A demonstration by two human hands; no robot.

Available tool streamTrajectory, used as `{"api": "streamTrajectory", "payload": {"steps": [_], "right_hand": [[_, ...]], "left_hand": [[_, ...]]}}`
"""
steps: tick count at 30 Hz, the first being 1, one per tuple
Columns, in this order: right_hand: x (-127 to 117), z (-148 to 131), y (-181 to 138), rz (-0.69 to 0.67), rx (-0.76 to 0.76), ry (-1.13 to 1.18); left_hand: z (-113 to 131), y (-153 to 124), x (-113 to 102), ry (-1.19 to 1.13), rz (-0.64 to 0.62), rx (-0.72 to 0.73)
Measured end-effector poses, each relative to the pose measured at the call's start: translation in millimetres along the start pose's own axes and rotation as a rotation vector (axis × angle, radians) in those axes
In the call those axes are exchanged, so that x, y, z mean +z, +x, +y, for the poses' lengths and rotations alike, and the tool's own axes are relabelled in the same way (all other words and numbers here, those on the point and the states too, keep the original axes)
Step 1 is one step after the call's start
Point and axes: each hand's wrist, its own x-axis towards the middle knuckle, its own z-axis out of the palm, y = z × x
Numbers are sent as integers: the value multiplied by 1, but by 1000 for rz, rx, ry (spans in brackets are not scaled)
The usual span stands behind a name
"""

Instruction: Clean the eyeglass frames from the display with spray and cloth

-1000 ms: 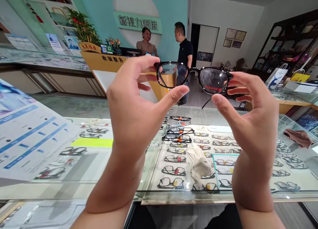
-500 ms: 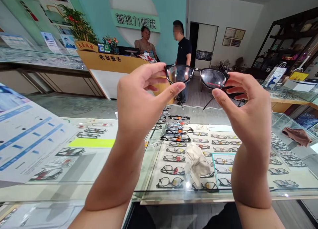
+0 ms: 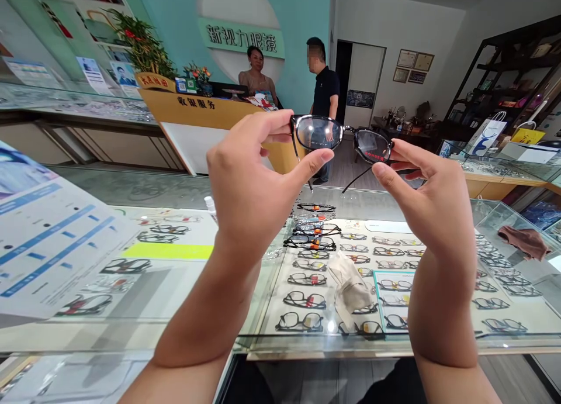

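Both hands hold a pair of black-framed eyeglasses (image 3: 318,133) up in front of me, above a glass display case. My left hand (image 3: 258,158) pinches the left end of the frame, its thumb below the left lens. At the other end, my right hand (image 3: 425,187) grips the right side, thumb near the lens's lower edge. Red lettering shows on the right lens. The temples hang down and away from me. Beneath the hands, a crumpled beige cloth (image 3: 350,284) lies on the glass top.
Rows of eyeglasses (image 3: 304,299) fill the glass display case (image 3: 263,342). A printed leaflet (image 3: 48,240) stands at left, and a brown cloth (image 3: 523,241) lies at right. Two people are by the cashier counter (image 3: 175,141) at the back, one behind it, one (image 3: 324,91) beside it.
The eyeglasses have turned slightly, their right end swinging away and looking narrower. My right hand has shifted a little left and down with them.
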Motion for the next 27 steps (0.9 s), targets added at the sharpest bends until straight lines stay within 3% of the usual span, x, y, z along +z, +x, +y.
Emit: {"api": "streamTrajectory", "payload": {"steps": [4,27], "right_hand": [[0,0,0,-4,-2,8],[4,5,1,-60,-25,20]], "left_hand": [[7,1,-2,14,46,-9],[13,2,-9,21,47,3]]}}
